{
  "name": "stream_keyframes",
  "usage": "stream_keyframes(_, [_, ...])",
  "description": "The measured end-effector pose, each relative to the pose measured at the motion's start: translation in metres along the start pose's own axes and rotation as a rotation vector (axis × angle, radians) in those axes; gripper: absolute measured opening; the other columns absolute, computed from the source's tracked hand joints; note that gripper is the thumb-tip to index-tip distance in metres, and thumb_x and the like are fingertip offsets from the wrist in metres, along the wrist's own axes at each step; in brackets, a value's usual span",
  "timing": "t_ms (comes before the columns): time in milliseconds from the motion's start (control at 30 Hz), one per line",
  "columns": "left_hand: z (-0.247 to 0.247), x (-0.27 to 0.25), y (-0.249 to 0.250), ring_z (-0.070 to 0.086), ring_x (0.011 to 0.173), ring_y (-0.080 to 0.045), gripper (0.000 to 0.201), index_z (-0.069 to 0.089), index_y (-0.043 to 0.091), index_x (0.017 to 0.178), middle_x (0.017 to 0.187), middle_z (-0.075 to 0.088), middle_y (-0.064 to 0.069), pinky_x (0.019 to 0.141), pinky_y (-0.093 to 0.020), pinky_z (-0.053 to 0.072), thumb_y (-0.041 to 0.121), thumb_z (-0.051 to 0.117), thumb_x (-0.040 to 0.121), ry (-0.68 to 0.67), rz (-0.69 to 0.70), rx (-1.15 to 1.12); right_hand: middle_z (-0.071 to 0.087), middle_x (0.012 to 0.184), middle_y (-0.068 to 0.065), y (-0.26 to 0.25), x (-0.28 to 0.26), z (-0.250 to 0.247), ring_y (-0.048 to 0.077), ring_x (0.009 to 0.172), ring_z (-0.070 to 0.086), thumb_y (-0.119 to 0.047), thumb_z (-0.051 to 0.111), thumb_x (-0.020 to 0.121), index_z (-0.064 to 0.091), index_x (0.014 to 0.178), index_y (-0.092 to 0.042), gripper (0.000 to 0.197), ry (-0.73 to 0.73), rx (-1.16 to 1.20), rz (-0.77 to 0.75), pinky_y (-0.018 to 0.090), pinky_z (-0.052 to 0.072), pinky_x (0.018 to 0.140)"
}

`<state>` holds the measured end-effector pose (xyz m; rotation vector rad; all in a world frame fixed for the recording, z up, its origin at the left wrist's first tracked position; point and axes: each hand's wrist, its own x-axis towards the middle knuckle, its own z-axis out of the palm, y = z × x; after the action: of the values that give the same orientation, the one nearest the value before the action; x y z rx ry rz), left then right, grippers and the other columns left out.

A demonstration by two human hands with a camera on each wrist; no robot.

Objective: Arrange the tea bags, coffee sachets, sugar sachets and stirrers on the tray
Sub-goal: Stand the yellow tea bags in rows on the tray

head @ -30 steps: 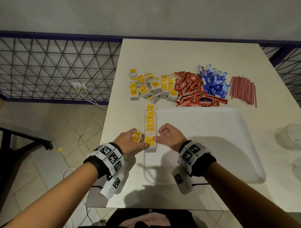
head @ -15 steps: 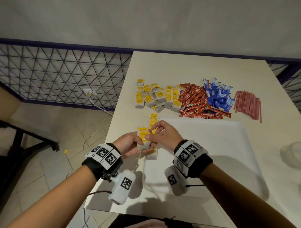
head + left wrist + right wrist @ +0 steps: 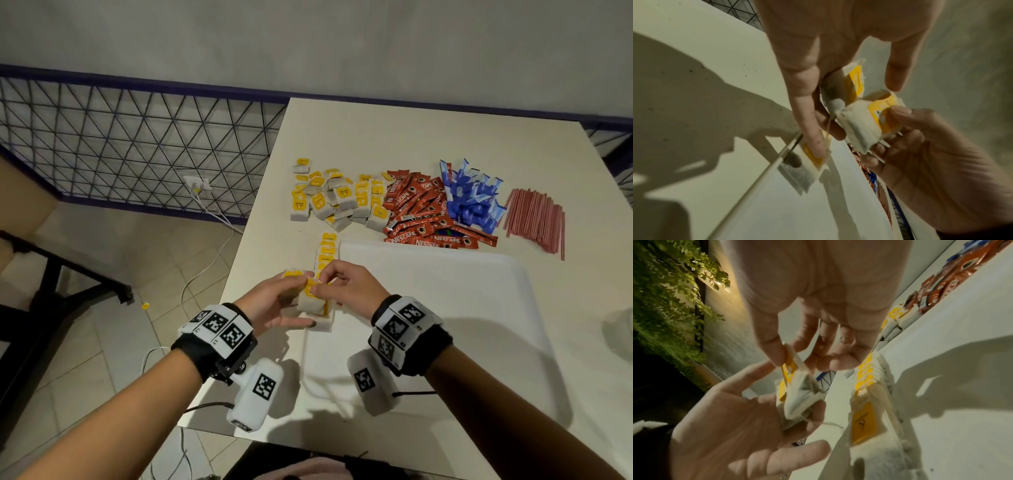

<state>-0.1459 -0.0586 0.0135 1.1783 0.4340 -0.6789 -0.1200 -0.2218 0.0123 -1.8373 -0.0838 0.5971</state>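
The person stands at the near edge of the table (image 3: pixel 411 137), both hands raised just over the left edge of the white tray (image 3: pixel 445 308). The left hand (image 3: pixel 274 308) lies palm up with fingers loosely curled, cupping a few tea bags (image 3: pixel 310 303). It seems to serve as a small store, so the other hand need not reach back to the heap each time. The right hand (image 3: pixel 346 287) has thumb and forefinger narrowed to a pinch on the yellow tag of one tea bag (image 3: pixel 865 126), the other fingers loosely bent. Holding it by the tag probably lets the bag be peeled off and set down square.

Along the tray's left edge, running toward twelve o'clock from the hands, a row of tea bags (image 3: pixel 327 251) overlaps like tiles, tags up, likely so each label shows. The pinched bag, I judge, will go at the near end of that row.

Beyond the tray, off it, wait the rest: a loose heap of tea bags (image 3: pixel 335 198) at eleven o'clock, red coffee sachets (image 3: pixel 421 209) at twelve, blue sugar sachets (image 3: pixel 472 195) at one, and a sheaf of reddish stirrers (image 3: pixel 536 222) further right.
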Motion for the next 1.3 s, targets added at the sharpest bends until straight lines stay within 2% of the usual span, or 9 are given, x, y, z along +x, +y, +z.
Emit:
stream_keyframes(100, [-0.005,0.001,-0.007,0.062,0.082,-0.015,0.004,0.060,0.013,0.091,0.085,0.058,-0.007,0.074,-0.037,0.059,0.011,0.059,0.087,0.050,-0.008,0.076,0.052,0.059,-0.003,0.003,0.000,0.001,0.012,0.059,0.048,-0.010,0.070,0.078,0.051,0.066,-0.021,0.025,0.040,0.020,0.005,0.029,0.038,0.066])
stream_keyframes(267, [-0.010,0.004,-0.016,0.062,0.057,-0.008,0.008,0.059,0.012,0.084,0.062,0.061,-0.001,0.066,-0.027,0.057,0.004,0.061,0.086,0.091,-0.004,0.191,0.051,0.058,0.005,0.006,-0.005,0.001,0.015,0.058,0.045,-0.012,0.071,0.079,0.050,0.068,-0.019,0.024,0.052,0.036,0.033,0.027,0.037,0.061])
stream_keyframes(400, [-0.013,0.005,-0.018,0.062,0.063,-0.010,0.006,0.062,0.013,0.083,0.070,0.061,-0.004,0.066,-0.024,0.057,0.007,0.063,0.085,0.064,0.010,0.273,0.052,0.058,0.005,0.009,-0.010,0.001,0.016,0.059,0.044,-0.014,0.072,0.078,0.051,0.066,-0.021,0.025,0.079,0.020,0.045,0.031,0.037,0.066])
stream_keyframes(533, [-0.012,0.004,-0.020,0.059,0.054,-0.004,0.005,0.064,0.014,0.086,0.063,0.062,0.000,0.058,-0.017,0.053,0.012,0.059,0.088,-0.021,-0.008,0.384,0.052,0.067,0.012,0.011,-0.017,0.000,0.019,0.065,0.046,-0.013,0.071,0.079,0.052,0.067,-0.021,0.023,0.098,0.036,0.058,0.032,0.037,0.067])
stream_keyframes(633, [-0.013,0.005,-0.026,0.059,0.056,-0.004,0.011,0.065,0.018,0.091,0.058,0.062,0.006,0.063,-0.019,0.052,0.013,0.055,0.091,-0.071,-0.016,0.450,0.051,0.062,0.007,0.016,-0.022,-0.001,0.015,0.059,0.044,-0.009,0.070,0.078,0.052,0.066,-0.019,0.025,0.117,0.049,0.071,0.027,0.036,0.062])
stream_keyframes(733, [-0.016,0.005,-0.030,0.060,0.058,-0.001,0.015,0.065,0.021,0.094,0.066,0.061,0.005,0.063,-0.018,0.055,0.015,0.052,0.094,-0.060,-0.006,0.493,0.050,0.060,0.009,0.021,-0.031,-0.003,0.014,0.056,0.042,-0.005,0.069,0.079,0.051,0.066,-0.016,0.025,0.147,0.060,0.075,0.021,0.035,0.056])
stream_keyframes(867, [-0.025,0.004,-0.031,0.060,0.060,-0.002,0.015,0.064,0.016,0.095,0.074,0.060,0.002,0.063,-0.021,0.056,0.014,0.049,0.095,-0.068,-0.014,0.469,0.049,0.051,0.002,0.030,-0.042,-0.014,0.005,0.046,0.040,-0.004,0.068,0.079,0.050,0.064,-0.016,0.026,0.259,0.029,0.069,0.015,0.034,0.052])
stream_keyframes(1000, [-0.033,0.002,-0.030,0.057,0.060,-0.005,0.012,0.060,0.013,0.091,0.073,0.061,0.004,0.058,-0.020,0.053,0.014,0.049,0.095,-0.076,-0.036,0.473,0.046,0.036,-0.012,0.040,-0.046,-0.021,0.002,0.041,0.039,-0.006,0.069,0.077,0.050,0.061,-0.018,0.028,0.349,-0.018,0.101,0.018,0.036,0.054])
stream_keyframes(1300, [-0.034,0.001,-0.031,0.055,0.055,-0.008,0.012,0.061,0.014,0.091,0.072,0.062,-0.003,0.048,-0.015,0.047,0.002,0.059,0.088,-0.106,-0.035,0.528,0.051,0.051,-0.001,0.048,-0.043,0.022,0.001,0.041,0.043,-0.007,0.071,0.076,0.050,0.062,-0.019,0.028,0.164,-0.049,0.138,0.015,0.040,0.051])
